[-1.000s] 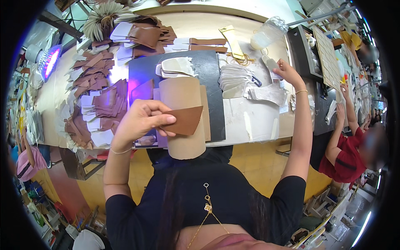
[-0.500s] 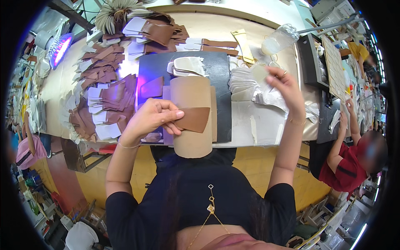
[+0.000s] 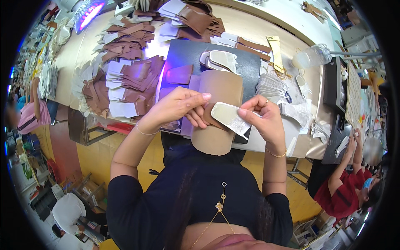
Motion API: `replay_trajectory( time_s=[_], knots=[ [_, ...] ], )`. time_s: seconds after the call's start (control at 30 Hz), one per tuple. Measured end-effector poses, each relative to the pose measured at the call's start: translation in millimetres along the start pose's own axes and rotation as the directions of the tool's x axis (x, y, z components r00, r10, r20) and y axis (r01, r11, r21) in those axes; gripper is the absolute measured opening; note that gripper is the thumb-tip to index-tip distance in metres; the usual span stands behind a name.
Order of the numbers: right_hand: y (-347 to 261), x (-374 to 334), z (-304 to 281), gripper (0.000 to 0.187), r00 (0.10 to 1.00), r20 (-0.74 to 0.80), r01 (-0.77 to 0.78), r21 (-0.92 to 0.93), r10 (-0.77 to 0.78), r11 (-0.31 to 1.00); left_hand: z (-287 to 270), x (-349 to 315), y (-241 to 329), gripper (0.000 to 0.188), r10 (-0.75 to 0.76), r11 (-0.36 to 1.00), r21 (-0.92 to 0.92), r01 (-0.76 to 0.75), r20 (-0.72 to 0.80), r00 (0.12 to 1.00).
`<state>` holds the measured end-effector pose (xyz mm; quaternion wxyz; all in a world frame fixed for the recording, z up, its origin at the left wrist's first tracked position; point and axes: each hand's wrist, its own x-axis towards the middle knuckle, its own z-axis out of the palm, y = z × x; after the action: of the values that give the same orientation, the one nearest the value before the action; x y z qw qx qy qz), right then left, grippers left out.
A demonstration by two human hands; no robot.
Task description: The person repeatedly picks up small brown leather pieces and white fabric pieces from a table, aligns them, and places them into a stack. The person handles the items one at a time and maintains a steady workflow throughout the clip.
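A tan, rounded form [image 3: 221, 85], like a curved block, stands in front of me on the dark board [image 3: 179, 52]. Over it, my left hand [image 3: 187, 106] is closed on a brown leather piece [image 3: 210, 118], much of which is covered. My right hand [image 3: 265, 120] pinches the edge of a cream tongue-shaped piece [image 3: 229, 115] with a ragged silvery end. This cream piece overlaps the leather; whether the two are stuck together I cannot tell. Beyond the form lie similar cream pieces [image 3: 222, 59], and a brown leather piece [image 3: 180, 74] rests to their left.
Stacks of brown and white pieces [image 3: 135, 79] cover the table's left side. To the right are a fan of pale pieces [image 3: 273, 86], a clear bottle [image 3: 311, 56] and a black box [image 3: 335, 83]. A co-worker in red [image 3: 339, 189] sits at the right.
My right hand has come in from the pale stack at the right, carrying the cream piece onto the leather. My left hand keeps its leather over the form. The view has turned.
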<state>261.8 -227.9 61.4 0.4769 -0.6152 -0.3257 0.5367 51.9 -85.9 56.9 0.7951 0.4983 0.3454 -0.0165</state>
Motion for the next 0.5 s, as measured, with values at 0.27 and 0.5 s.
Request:
replay_trajectory(
  time_s=[0.27,0.5],
  knots=[
    [1.2,5.0,5.7,0.016,0.998,0.066,-0.005,-0.005,0.006,1.000,-0.5,-0.7,1.8,0.047,0.005,0.999,0.037,-0.006,0.035,0.999],
    [3.0,8.4,8.2,0.016,0.997,0.080,-0.003,-0.036,0.006,0.999,-1.7,0.1,0.7,0.045,0.008,0.999,0.052,-0.010,0.043,0.999]
  ],
)
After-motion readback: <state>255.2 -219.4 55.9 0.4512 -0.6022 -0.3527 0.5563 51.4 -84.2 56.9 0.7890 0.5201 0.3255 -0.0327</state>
